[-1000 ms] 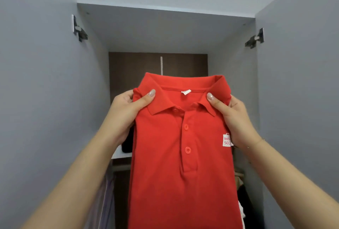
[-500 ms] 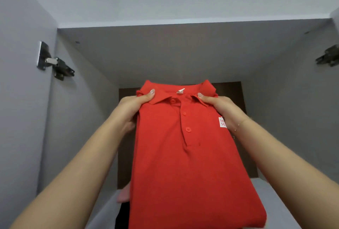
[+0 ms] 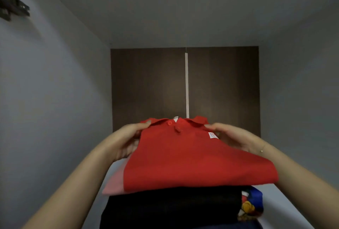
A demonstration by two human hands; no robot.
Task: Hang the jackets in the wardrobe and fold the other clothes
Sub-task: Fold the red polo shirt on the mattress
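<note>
Now the folded red polo shirt (image 3: 192, 157) sits over a stack on the wardrobe's upper shelf (image 3: 286, 205), with a pink garment (image 3: 114, 184) just beneath and a dark folded garment (image 3: 170, 206) under that. The left hand (image 3: 126, 140) grips the shirt's left edge near the collar, thumb on top; the right hand (image 3: 233, 137) holds the right edge the same way. To finish cleanly, I'd judge: lower it flat, square its edges with the pile, then slide the fingers out sideways so the fold isn't dragged. A colourful printed item (image 3: 250, 205) pokes out at the right; best avoid snagging it.
</note>
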